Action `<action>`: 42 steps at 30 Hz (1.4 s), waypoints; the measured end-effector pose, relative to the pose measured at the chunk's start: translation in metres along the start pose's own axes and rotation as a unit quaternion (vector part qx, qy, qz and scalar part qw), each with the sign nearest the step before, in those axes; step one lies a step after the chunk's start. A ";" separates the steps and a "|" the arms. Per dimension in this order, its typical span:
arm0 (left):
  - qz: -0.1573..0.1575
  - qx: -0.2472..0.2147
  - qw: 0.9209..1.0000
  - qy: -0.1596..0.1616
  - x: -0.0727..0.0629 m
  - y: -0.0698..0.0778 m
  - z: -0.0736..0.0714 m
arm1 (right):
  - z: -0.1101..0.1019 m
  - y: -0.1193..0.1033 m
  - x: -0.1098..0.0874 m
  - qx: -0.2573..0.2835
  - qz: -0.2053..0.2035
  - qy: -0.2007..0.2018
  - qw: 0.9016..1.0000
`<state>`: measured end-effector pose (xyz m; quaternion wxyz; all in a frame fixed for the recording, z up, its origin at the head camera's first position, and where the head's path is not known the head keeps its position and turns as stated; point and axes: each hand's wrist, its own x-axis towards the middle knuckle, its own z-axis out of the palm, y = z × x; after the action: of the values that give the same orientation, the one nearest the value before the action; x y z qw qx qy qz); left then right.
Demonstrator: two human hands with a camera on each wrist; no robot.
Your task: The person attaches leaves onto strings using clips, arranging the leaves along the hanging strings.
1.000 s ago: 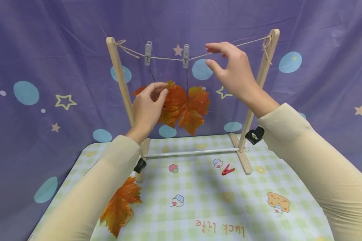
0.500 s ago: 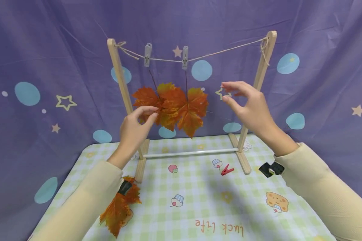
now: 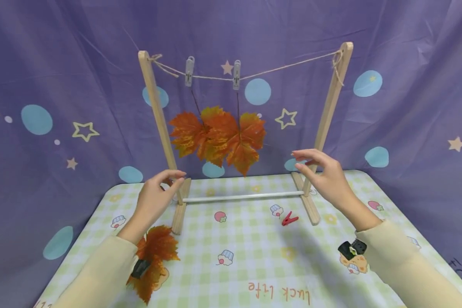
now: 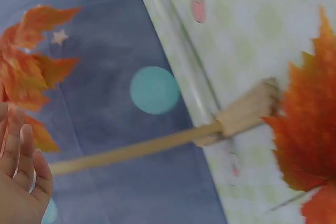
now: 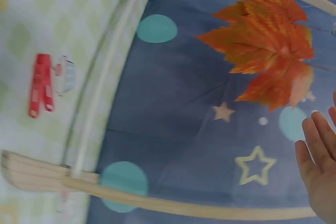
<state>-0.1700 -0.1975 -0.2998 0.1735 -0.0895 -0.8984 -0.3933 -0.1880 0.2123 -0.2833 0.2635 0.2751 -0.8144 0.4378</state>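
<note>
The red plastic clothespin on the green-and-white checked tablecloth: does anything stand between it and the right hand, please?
Nothing visible blocks the right hand from the red plastic clothespin; the pale wooden stand foot lies beside it, apart, low on the tablecloth.

The room's kind cannot be told. Purple star-printed fabric [image 3: 277, 25] is hung across the top, green-and-white checked cloth [image 3: 258, 239] spread at lower centre.

Right hand [image 5: 322, 179] cropped in wrist view
</note>
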 end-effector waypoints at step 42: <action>-0.241 0.083 0.961 -0.109 -0.050 -0.164 -0.022 | 0.049 0.112 -0.108 0.040 0.195 -0.178 0.964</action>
<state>-0.1678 -0.3259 -0.4159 -0.0191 0.1023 -0.9362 -0.3356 -0.1962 0.2455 -0.4430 0.0122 0.1948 -0.8680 0.4565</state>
